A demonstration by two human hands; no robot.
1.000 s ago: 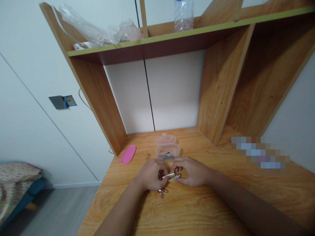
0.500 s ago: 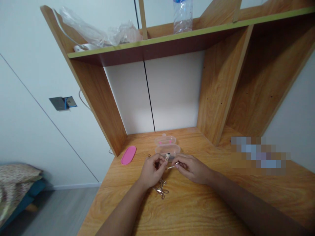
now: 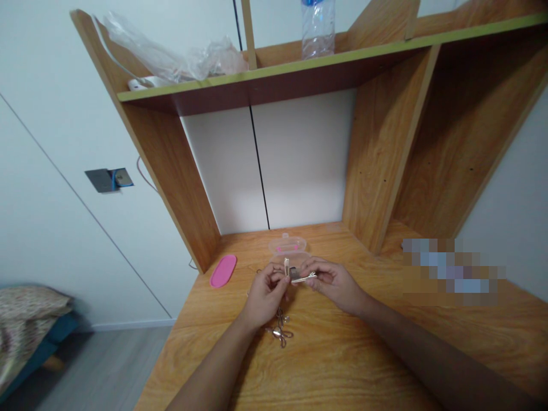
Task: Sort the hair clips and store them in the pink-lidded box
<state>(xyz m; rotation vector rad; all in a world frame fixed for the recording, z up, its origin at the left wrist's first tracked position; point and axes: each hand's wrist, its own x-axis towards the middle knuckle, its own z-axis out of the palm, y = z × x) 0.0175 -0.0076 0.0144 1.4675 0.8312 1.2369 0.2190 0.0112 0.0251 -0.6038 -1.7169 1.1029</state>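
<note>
My left hand [image 3: 266, 290] is closed, thumb and fingertips pinching a slim gold-coloured metal clip [image 3: 286, 266] that points upward. Opposite it, my right hand [image 3: 331, 283] pinches the end of another slim gold-coloured metal clip [image 3: 303, 278], which lies nearly level, its left end close to my left fingertips. Whether the two pieces are joined I cannot tell. Just behind my hands stands an open clear plastic case [image 3: 287, 246], its front part largely covered by the fingers. Below my left hand, a bow-shaped metal trinket [image 3: 279, 333] rests on the desk.
A pink oval lid [image 3: 223, 271] lies left of my hands on the wooden desk [image 3: 342, 359]. A blurred-out item [image 3: 454, 273] is at the right. Overhead, the shelf [image 3: 274, 71] carries a plastic bottle [image 3: 318, 31] and a clear plastic bag [image 3: 205, 60].
The clip in my left hand now stands upright and shows more plainly. My right hand has tilted its clip, whose right end has risen slightly. The lid, case and trinket stay put.
</note>
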